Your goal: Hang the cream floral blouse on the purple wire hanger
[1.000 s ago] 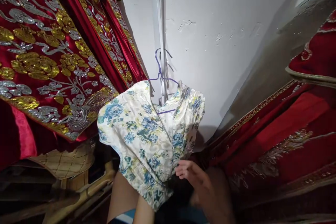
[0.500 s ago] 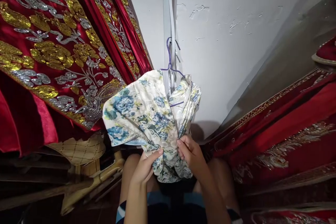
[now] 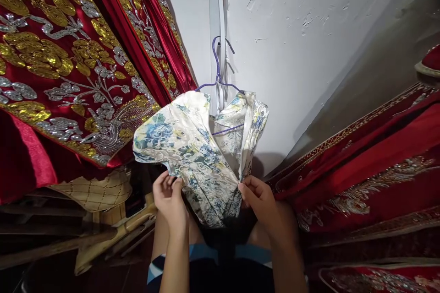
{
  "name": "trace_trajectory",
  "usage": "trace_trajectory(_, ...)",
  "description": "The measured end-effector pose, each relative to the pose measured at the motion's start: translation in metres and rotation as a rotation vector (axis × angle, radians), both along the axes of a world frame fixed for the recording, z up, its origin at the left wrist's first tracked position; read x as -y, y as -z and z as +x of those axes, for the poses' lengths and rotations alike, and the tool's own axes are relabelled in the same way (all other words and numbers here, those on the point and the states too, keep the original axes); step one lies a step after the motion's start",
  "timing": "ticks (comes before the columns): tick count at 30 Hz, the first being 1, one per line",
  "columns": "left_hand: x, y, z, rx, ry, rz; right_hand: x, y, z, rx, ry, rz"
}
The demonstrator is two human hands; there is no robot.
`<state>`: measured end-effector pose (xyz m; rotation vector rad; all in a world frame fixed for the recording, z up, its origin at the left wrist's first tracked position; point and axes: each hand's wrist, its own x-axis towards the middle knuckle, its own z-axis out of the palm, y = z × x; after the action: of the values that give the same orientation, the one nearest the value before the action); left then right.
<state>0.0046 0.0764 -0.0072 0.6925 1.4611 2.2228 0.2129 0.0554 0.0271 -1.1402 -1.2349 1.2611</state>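
A white blouse with blue and yellow flowers (image 3: pixel 192 142) hangs in front of me on a purple hanger (image 3: pixel 217 62). Its V-shaped neck opening shows the hanger's lower bar and the inside of the back. My left hand (image 3: pixel 170 197) pinches the blouse's side edge just below the left sleeve, fingers closed. With thumb and fingertips, my right hand (image 3: pixel 256 194) grips the front edge at the bottom of the neckline. The lower hem droops between the two hands, above my lap.
Red cloth with gold and silver sequins (image 3: pixel 85 64) hangs at the left. Below it stands a wooden chair (image 3: pixel 113 238) with a cream quilted pad (image 3: pixel 99 190). Behind the blouse is a white wall (image 3: pixel 292 55) with peeling paint. More red embroidered cloth (image 3: pixel 378 183) lies along the right.
My left hand has moved left and up from the blouse's waist to its side edge. The front is stretched wider and the neck opening has spread. My right hand keeps its pinch.
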Motion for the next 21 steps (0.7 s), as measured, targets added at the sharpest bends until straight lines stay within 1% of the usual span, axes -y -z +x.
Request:
trace_trajectory(1, 0.002, -0.001, 0.005, -0.106, -0.119, 0.059, 0.001, 0.0, -0.002, -0.005, -0.014, -0.003)
trace_trajectory(2, 0.005, -0.002, 0.012, -0.207, -0.173, 0.105, 0.001, 0.0, -0.005, -0.005, -0.035, -0.001)
trace_trajectory(3, 0.01, -0.003, 0.021, -0.291, -0.155, 0.127, 0.002, -0.001, -0.008, 0.004, -0.064, 0.005)
trace_trajectory(4, 0.015, -0.002, 0.032, -0.349, -0.08, 0.12, 0.003, -0.002, -0.011, 0.019, -0.093, 0.01)
trace_trajectory(7, 0.029, 0.005, 0.065, -0.395, 0.256, -0.013, 0.006, -0.003, -0.02, 0.041, -0.13, 0.013)
trace_trajectory(8, 0.031, 0.008, 0.074, -0.383, 0.321, -0.055, 0.006, -0.004, -0.023, 0.035, -0.117, 0.013)
trace_trajectory(10, 0.033, 0.014, 0.086, -0.351, 0.361, -0.084, 0.008, -0.004, -0.026, 0.017, -0.086, 0.017)
trace_trajectory(13, 0.031, 0.016, 0.089, -0.359, 0.378, -0.058, 0.008, -0.004, -0.026, -0.017, -0.083, 0.01)
trace_trajectory(15, 0.029, 0.013, 0.088, -0.401, 0.431, -0.039, 0.007, -0.003, -0.025, -0.086, -0.073, -0.02)
trace_trajectory(17, 0.028, 0.012, 0.087, -0.459, 0.493, -0.028, 0.004, -0.004, -0.021, -0.156, -0.027, -0.068)
trace_trajectory(19, 0.027, 0.012, 0.085, -0.536, 0.539, -0.016, -0.003, -0.008, -0.016, -0.179, 0.027, -0.098)
trace_trajectory(21, 0.026, 0.012, 0.081, -0.616, 0.575, -0.014, -0.015, -0.019, -0.012, -0.157, 0.047, -0.075)
